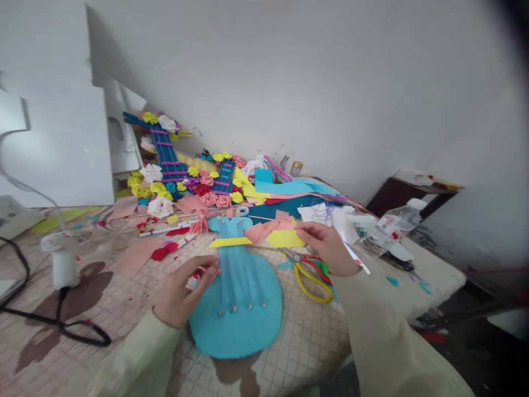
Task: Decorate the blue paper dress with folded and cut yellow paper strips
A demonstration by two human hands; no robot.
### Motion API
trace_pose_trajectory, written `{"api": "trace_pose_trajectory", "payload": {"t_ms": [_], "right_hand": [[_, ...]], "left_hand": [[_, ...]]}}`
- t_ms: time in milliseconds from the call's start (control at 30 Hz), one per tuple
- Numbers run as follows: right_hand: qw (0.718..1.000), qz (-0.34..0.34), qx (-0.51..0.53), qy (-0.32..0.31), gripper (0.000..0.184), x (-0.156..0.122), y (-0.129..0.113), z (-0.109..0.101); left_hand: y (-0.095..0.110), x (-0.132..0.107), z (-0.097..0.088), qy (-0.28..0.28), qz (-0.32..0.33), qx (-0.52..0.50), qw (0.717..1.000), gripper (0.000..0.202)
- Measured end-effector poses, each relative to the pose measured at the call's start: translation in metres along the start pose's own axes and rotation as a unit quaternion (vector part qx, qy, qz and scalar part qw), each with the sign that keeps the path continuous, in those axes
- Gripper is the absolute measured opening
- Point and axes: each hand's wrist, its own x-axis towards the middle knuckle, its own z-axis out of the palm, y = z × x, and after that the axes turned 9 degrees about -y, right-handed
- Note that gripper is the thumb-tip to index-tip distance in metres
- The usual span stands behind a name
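Note:
A blue guitar-shaped cutout [236,331] lies flat on the table, with strings running down its neck to small beads on the round body. A yellow paper strip [231,242] crosses the neck. Beside the left edge of the neck, my left hand [185,292] is closed, thumb and fingertips together; whatever they pinch is too small to make out. To the right of the neck, my right hand [328,248] pinches the end of a yellow paper piece [284,239]. Scissors [312,286] with yellow and red handles lie below that hand.
Behind stand flower-decorated paper guitars [167,151] against the wall. A white glue gun [61,262] with a black cord [61,325] is at left. On the right lies a plastic bottle [394,226]. Pink paper [136,255] and other scraps litter the table.

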Motion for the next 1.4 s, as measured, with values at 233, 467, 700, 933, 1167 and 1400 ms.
{"api": "trace_pose_trajectory", "payload": {"t_ms": [233, 467, 700, 933, 1167, 1400], "right_hand": [[0.981, -0.137, 0.125, -0.054, 0.017, 0.009, -0.043, 0.091], [0.967, -0.177, 0.146, -0.114, 0.014, 0.012, -0.031, 0.136], [0.946, -0.076, 0.248, -0.194, 0.02, 0.003, -0.011, 0.14], [0.905, -0.009, 0.366, -0.218, 0.025, 0.002, -0.005, 0.146], [0.85, 0.071, 0.432, -0.294, 0.022, 0.001, -0.004, 0.145], [0.793, 0.141, 0.466, -0.367, 0.028, 0.003, -0.007, 0.145]], "left_hand": [[0.013, -0.002, 0.006, -0.035, -0.018, -0.286, 0.958, 0.028], [0.008, -0.001, 0.002, 0.048, -0.012, -0.277, 0.96, 0.017], [0.009, -0.003, 0.008, 0.003, -0.035, -0.276, 0.96, 0.014], [0.007, -0.002, 0.01, -0.005, -0.031, -0.241, 0.97, 0.011], [0.011, -0.003, 0.008, -0.018, -0.022, -0.267, 0.963, 0.012], [0.006, -0.004, 0.008, -0.023, 0.013, -0.303, 0.953, 0.011]]}}
